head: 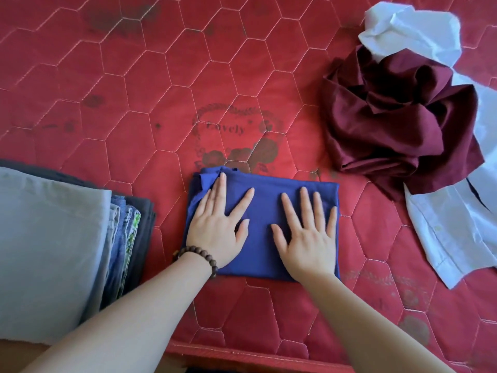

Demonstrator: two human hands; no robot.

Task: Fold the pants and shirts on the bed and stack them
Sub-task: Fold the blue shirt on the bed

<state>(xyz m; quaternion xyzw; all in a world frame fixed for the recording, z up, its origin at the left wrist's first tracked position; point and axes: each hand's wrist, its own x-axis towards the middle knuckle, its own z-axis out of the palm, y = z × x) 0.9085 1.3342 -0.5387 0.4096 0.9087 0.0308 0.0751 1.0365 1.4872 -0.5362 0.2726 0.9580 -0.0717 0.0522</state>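
Both hands lie flat, palms down, on the folded blue garment (265,227), the landmark for this report. Left hand (219,224) rests on its left half with fingers straight and spread, the longest fingertips reaching the rumpled far-left corner; a brown bead bracelet (200,255) circles that wrist. Right hand (308,234) presses the right half, fingers straight and fanned, thumb out to the left. Neither hand pinches or curls round cloth.

Blue garment: smooth matte fabric, folded to a neat rectangle, near edge straight, right edge crisp, far-left corner slightly bunched. It sits close to the near edge of the red mattress (161,84), with a narrow strip of bare surface in front.

Left of the blue garment, just apart from it, stands a stack of folded clothes (53,238): pale grey cloth on top, denim-like, patterned and dark layers showing at its right edge.

Right of the blue garment and farther back, well apart, lies an unfolded heap: a maroon garment (398,125), glossy and deeply creased, on top of a crumpled white shirt (451,238) with a visible button placket; more white cloth shows behind the maroon.

Beyond the blue garment the mattress lies open: red quilted fabric, pale hexagon stitching, dark smudges, a printed floral wreath motif (236,135) just behind the fold.
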